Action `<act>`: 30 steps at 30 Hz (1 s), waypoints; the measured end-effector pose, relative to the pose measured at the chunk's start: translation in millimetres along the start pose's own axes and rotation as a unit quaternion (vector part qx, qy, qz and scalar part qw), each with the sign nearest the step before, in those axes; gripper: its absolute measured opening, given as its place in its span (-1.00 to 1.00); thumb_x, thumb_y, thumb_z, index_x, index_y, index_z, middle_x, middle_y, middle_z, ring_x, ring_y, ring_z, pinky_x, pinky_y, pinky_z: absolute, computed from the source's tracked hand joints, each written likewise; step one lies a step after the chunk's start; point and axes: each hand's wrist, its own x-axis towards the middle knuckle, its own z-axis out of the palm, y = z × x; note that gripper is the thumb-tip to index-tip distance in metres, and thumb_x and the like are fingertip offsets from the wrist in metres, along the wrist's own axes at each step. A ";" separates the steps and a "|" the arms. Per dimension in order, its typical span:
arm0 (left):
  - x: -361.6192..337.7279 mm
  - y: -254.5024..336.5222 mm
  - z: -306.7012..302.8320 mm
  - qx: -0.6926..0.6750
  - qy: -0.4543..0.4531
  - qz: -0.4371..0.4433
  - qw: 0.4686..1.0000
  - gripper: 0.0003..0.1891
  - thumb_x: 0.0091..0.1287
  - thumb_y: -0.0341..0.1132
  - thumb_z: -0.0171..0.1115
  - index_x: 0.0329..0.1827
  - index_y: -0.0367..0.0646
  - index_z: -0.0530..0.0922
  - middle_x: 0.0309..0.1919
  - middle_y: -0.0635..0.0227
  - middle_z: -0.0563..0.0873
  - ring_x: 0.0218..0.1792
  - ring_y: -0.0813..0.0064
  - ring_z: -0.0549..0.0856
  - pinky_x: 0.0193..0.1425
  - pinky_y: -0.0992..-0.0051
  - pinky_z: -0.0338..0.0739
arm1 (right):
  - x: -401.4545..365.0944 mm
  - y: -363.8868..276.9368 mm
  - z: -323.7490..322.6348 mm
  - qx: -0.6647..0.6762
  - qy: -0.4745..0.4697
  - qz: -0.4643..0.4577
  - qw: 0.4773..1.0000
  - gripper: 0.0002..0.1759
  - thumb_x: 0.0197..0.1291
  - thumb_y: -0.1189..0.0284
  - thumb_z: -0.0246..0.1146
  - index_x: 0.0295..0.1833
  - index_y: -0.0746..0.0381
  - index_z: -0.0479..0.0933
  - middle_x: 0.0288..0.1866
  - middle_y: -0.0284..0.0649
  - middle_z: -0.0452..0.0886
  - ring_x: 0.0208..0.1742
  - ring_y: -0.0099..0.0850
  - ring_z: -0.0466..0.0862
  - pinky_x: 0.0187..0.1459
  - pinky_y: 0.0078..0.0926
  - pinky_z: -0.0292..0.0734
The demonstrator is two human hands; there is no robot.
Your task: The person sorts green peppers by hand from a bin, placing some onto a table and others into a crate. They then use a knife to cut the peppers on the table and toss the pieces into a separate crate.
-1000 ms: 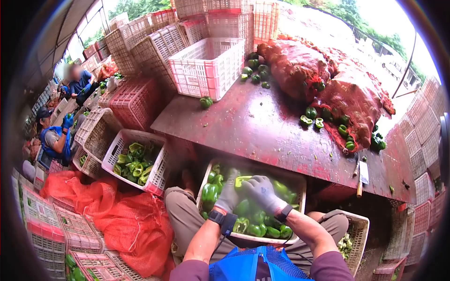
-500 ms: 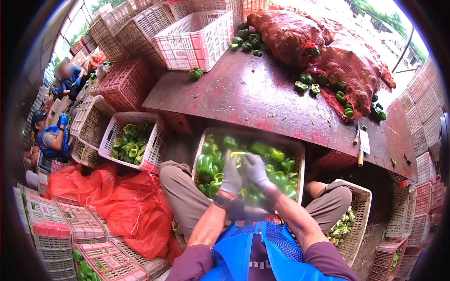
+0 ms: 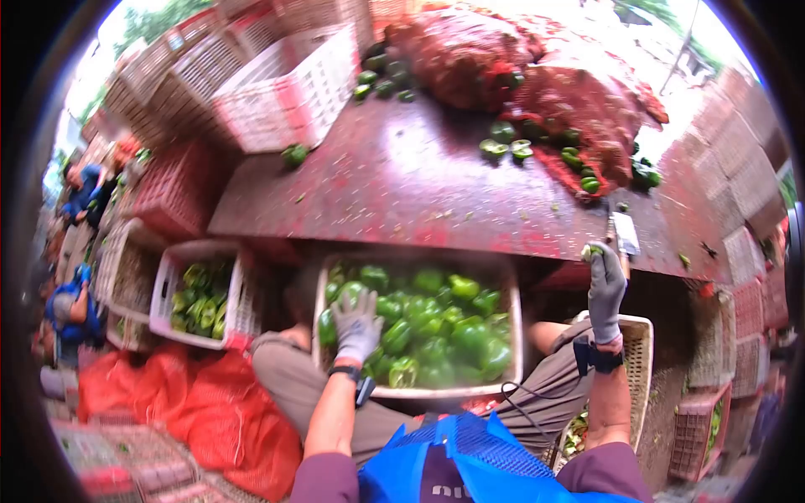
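A white crate [image 3: 512, 335] full of whole green peppers [image 3: 436, 323] rests on my lap, under the edge of a red table [image 3: 402, 180]. My left hand [image 3: 357, 324], in a grey glove, lies palm down on the peppers at the crate's left side with its fingers apart. My right hand [image 3: 605, 285], also gloved, is raised to the table's front edge. Its fingertips pinch a small green pepper piece [image 3: 591, 250] right beside a knife [image 3: 623, 233] lying on the table.
Red mesh sacks [image 3: 511, 67] with loose peppers and a white crate [image 3: 289, 92] sit on the table's far side. A crate of cut peppers [image 3: 197, 293] stands left, a scrap basket [image 3: 642, 335] right. Orange netting [image 3: 210, 411] lies lower left. Other people [image 3: 71, 306] work at far left.
My hands have parted: the right one rose from the crate to the table edge by the knife, the left stayed on the peppers. The camera tilted down and right.
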 end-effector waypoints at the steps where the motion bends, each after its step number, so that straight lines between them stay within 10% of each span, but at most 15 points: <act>1: 3.8 1.2 -0.7 -0.023 0.003 -0.016 1.000 -0.29 0.32 -0.02 0.27 0.54 0.10 0.31 0.50 0.27 0.36 0.49 -0.05 0.26 0.48 -0.19 0.11 | -2.5 13.6 -27.6 -0.143 0.008 -0.039 0.989 -0.76 0.46 0.39 0.14 0.03 0.29 0.62 -0.17 -0.15 0.71 -0.16 -0.27 0.67 -0.03 -0.38 0.51; 6: 14.2 -21.4 16.7 -0.144 0.132 -0.090 0.977 -0.34 0.34 -0.08 0.21 0.51 -0.01 0.34 0.51 0.12 0.32 0.45 0.06 0.35 0.48 0.03 0.20 | -60.9 115.5 -138.8 -0.549 -0.146 0.101 0.816 -0.83 0.34 0.36 0.13 -0.20 0.19 0.58 -0.34 -0.05 0.66 -0.22 0.02 0.64 -0.15 -0.01 0.50; 9: 28.9 -21.4 18.8 -0.073 0.064 -0.133 0.986 -0.30 0.34 0.04 0.22 0.52 0.04 0.33 0.52 0.07 0.29 0.45 -0.04 0.33 0.48 -0.04 0.19 | -106.5 188.3 -175.3 -0.544 -0.320 0.297 0.716 -0.74 0.22 0.27 0.24 -0.07 0.17 0.65 -0.20 0.06 0.72 -0.07 0.02 0.72 -0.02 -0.01 0.61; 11: 36.1 -14.4 16.3 -0.033 0.017 -0.163 0.986 -0.21 0.31 0.16 0.23 0.56 0.06 0.27 0.54 0.09 0.25 0.45 -0.09 0.32 0.47 -0.05 0.19 | -105.1 205.5 -176.3 -0.565 -0.359 0.238 0.704 -0.66 0.19 0.29 0.26 0.07 0.13 0.62 -0.07 0.05 0.71 0.01 -0.01 0.71 0.03 -0.05 0.60; 12: 39.6 -14.0 17.7 -0.042 0.010 -0.166 0.985 -0.20 0.31 0.16 0.23 0.56 0.03 0.26 0.54 0.07 0.24 0.45 -0.09 0.31 0.48 -0.05 0.19 | -60.3 168.4 -152.2 -0.498 -0.367 0.288 0.731 -0.55 0.16 0.33 0.27 0.20 0.13 0.55 0.06 0.01 0.67 0.11 -0.03 0.66 0.09 -0.11 0.57; 14: 41.6 -15.2 13.3 -0.050 -0.011 -0.165 0.985 -0.16 0.29 0.17 0.24 0.57 -0.03 0.23 0.54 0.02 0.22 0.45 -0.09 0.31 0.48 -0.05 0.18 | -14.2 173.4 -107.4 -0.445 -0.272 0.112 0.846 -0.49 0.12 0.33 0.31 0.23 0.14 0.52 -0.02 -0.06 0.65 0.03 -0.03 0.65 0.09 -0.06 0.52; 19: 44.8 -18.8 10.2 -0.070 -0.041 -0.159 0.984 -0.10 0.23 0.14 0.32 0.57 -0.08 0.22 0.54 -0.03 0.19 0.47 -0.13 0.27 0.52 -0.06 0.13 | 155.6 142.1 78.6 -0.317 -0.265 -0.083 0.907 -0.39 0.16 0.24 0.34 0.33 0.16 0.45 0.19 0.02 0.57 0.18 0.02 0.58 0.21 -0.05 0.48; 26: 50.3 -19.0 18.0 -0.062 -0.065 -0.178 0.980 -0.05 0.16 0.20 0.34 0.55 -0.12 0.23 0.53 -0.06 0.19 0.50 -0.15 0.21 0.52 -0.12 0.07 | 317.3 173.9 287.2 -0.351 -0.230 0.203 0.885 0.10 0.02 -0.21 0.32 0.60 0.08 0.12 0.47 0.02 0.32 0.44 0.02 0.41 0.37 -0.03 0.37; 30: 54.4 -18.0 13.9 -0.043 -0.084 -0.176 0.980 -0.03 0.15 0.16 0.34 0.57 -0.12 0.18 0.54 -0.05 0.19 0.48 -0.15 0.22 0.52 -0.09 0.10 | 317.4 181.7 329.6 -0.353 -0.190 0.274 0.874 -0.10 -0.02 0.10 0.44 0.46 0.05 0.27 0.42 0.12 0.33 0.40 0.13 0.43 0.33 -0.01 0.43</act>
